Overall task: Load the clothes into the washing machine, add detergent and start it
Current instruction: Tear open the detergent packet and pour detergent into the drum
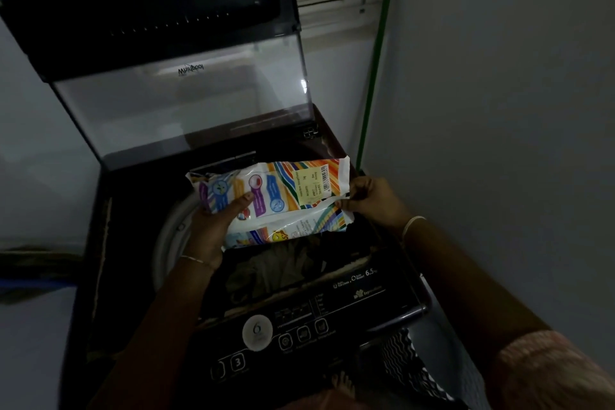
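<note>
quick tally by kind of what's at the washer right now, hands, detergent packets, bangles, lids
hands: 2, left and right
detergent packet: 1, held by both hands
bangles: 2, one on each wrist
open lid: 1
total: 6

The top-loading washing machine (109, 243) stands with its lid (186, 93) raised upright at the rear. Dark clothes (283, 270) lie inside the drum (169, 236). The control panel (299, 326) runs along the front edge.

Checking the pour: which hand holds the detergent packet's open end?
The right hand pinches the torn end of the colourful plastic detergent packet; the left hand supports its body.
</note>
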The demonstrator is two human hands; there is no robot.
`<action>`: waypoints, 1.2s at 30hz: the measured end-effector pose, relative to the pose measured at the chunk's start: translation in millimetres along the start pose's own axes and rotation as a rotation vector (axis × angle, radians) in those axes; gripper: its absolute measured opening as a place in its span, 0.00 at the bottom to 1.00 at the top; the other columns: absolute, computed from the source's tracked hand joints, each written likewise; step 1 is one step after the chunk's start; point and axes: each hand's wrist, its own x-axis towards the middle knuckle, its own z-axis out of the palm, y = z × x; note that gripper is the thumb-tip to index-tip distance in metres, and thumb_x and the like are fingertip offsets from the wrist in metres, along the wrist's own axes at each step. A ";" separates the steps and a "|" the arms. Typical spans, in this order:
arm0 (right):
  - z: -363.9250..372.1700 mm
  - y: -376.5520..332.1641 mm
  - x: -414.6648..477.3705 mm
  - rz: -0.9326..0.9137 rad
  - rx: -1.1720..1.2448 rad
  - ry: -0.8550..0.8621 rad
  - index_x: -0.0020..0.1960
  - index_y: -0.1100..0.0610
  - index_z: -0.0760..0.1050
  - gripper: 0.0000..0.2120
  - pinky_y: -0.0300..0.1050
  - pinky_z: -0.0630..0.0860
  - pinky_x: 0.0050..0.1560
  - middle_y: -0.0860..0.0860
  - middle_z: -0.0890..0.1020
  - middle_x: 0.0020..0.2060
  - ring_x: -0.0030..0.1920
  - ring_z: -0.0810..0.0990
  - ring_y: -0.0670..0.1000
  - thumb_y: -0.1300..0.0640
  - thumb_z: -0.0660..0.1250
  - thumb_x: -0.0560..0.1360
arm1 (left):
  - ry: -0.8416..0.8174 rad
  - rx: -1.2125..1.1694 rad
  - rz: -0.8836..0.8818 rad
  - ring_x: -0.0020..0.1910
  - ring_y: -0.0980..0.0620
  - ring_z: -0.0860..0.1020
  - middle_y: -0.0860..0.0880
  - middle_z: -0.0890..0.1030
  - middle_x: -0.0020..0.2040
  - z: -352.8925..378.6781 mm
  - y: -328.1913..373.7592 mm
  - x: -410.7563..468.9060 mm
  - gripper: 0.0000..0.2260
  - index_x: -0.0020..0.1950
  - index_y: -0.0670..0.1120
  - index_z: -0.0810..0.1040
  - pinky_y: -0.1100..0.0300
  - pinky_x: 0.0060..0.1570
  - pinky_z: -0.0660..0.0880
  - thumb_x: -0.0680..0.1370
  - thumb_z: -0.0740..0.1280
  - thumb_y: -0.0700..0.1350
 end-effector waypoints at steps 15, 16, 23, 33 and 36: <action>-3.3 7.5 2.6 0.013 -0.022 0.080 0.47 0.71 0.79 0.09 0.33 0.80 0.43 0.59 0.83 0.48 0.42 0.82 0.45 0.67 0.72 0.70 | -0.012 0.084 0.068 0.55 0.40 0.81 0.42 0.83 0.55 10.4 16.2 18.1 0.16 0.49 0.51 0.83 0.36 0.56 0.75 0.63 0.80 0.44; -3.0 7.7 3.3 0.015 -0.028 0.087 0.47 0.71 0.79 0.08 0.34 0.80 0.43 0.59 0.83 0.49 0.43 0.83 0.48 0.67 0.72 0.70 | -0.009 0.088 0.077 0.54 0.40 0.81 0.41 0.83 0.54 11.2 16.3 19.0 0.13 0.48 0.51 0.83 0.37 0.56 0.75 0.66 0.78 0.42; -1.1 7.1 4.5 0.037 0.004 0.132 0.36 0.58 0.79 0.07 0.51 0.80 0.53 0.60 0.84 0.48 0.48 0.83 0.55 0.67 0.73 0.69 | -0.012 0.136 0.130 0.44 0.53 0.84 0.51 0.85 0.46 17.9 18.4 22.6 0.12 0.49 0.52 0.80 0.52 0.46 0.80 0.70 0.74 0.38; 0.6 8.2 6.6 0.026 0.052 0.175 0.41 0.65 0.80 0.02 0.57 0.80 0.54 0.63 0.84 0.47 0.50 0.83 0.60 0.68 0.73 0.69 | 0.023 0.167 0.175 0.43 0.53 0.85 0.52 0.86 0.43 26.8 25.4 27.0 0.10 0.46 0.52 0.81 0.54 0.43 0.81 0.70 0.75 0.39; 1.7 11.5 8.7 0.028 0.078 0.209 0.44 0.67 0.80 0.04 0.58 0.79 0.54 0.65 0.83 0.48 0.51 0.83 0.61 0.68 0.73 0.70 | 0.018 0.184 0.178 0.44 0.53 0.85 0.49 0.84 0.49 29.5 26.8 27.3 0.11 0.50 0.51 0.81 0.55 0.42 0.81 0.70 0.75 0.40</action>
